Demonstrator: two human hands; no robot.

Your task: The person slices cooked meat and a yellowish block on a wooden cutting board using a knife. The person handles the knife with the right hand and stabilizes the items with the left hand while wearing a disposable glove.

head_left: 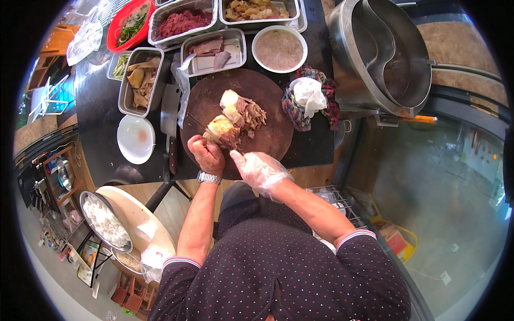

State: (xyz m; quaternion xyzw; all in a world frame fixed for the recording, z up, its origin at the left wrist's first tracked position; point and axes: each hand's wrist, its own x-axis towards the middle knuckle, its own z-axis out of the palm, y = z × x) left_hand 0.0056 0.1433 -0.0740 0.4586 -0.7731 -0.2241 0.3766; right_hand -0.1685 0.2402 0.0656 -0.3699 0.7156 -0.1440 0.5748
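Cooked meat with pale yellow fat [223, 125] lies on a round brown chopping board [277, 140], with cut pieces [253, 116] heaped at its right side. My left hand [207, 154], bare with a metal watch at the wrist, is curled against the meat's near left edge; whether it grips any of it is hidden. In a clear plastic glove, my right hand [261, 170] is closed at the board's near edge. A thin dark blade [196, 121], apparently a knife seen edge-on, runs from the upper left beside the meat towards my right thumb.
A cleaver [169, 114] and a white plate [136, 139] lie left of the board. Metal trays of meat [184, 24] and a bowl of pale mince [280, 49] stand beyond. Right are a checked cloth [297, 100] and a large divided metal pot [381, 60].
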